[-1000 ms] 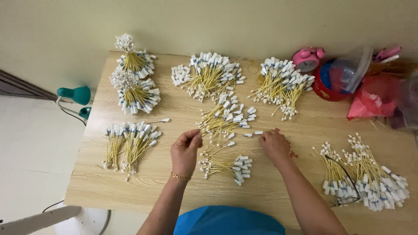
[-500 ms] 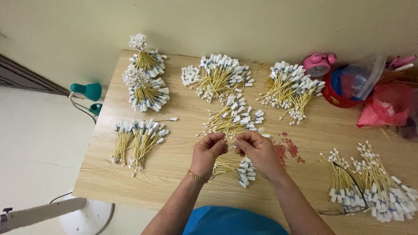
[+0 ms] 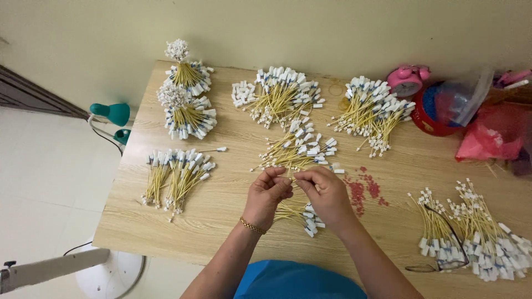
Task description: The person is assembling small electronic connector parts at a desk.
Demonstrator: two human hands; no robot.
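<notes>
The left hand (image 3: 267, 192) and right hand (image 3: 326, 191) meet fingertip to fingertip above the table (image 3: 233, 221), pinching a thin yellow wire (image 3: 292, 178) between them. What shows of the wire runs roughly from 9 to 3 o'clock across the small gap between the thumbs. A bundle (image 3: 299, 215) lies just below at 6 o'clock, another pile (image 3: 296, 149) at 12.

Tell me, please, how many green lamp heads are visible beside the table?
2: a larger green lamp head off the table's left edge, and a smaller one just below it, nearer the edge. Others may lie hidden.
</notes>
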